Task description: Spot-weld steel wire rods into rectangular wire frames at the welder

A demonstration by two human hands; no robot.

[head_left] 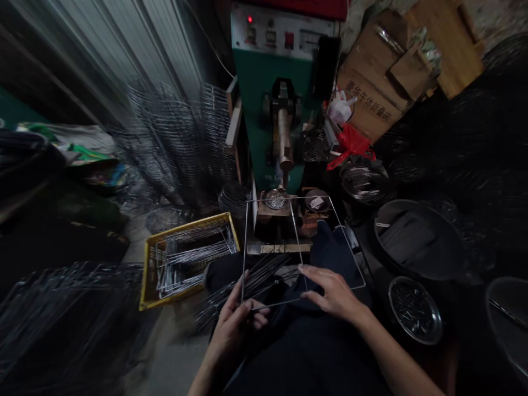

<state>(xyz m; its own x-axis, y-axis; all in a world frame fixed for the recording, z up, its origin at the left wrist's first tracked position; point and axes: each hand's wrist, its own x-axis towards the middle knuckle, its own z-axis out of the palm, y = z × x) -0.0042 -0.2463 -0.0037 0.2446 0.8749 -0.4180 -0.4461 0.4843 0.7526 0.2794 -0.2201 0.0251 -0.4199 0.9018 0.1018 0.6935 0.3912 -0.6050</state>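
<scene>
A thin square wire frame lies over my lap, reaching toward a green machine. My left hand pinches the frame's near left corner, fingers closed on the wire. My right hand rests on the frame's near edge with fingers bent over the wire. A cross wire runs through the frame's middle. A bundle of loose straight wires lies across my dark trousers just beyond both hands. The machine's metal cylinder points down at a small fixture.
A yellow crate with wire pieces stands left of my knees. Stacked wire racks stand behind it. At right are a dark basin, a metal bowl of small parts, wire coils and cardboard boxes.
</scene>
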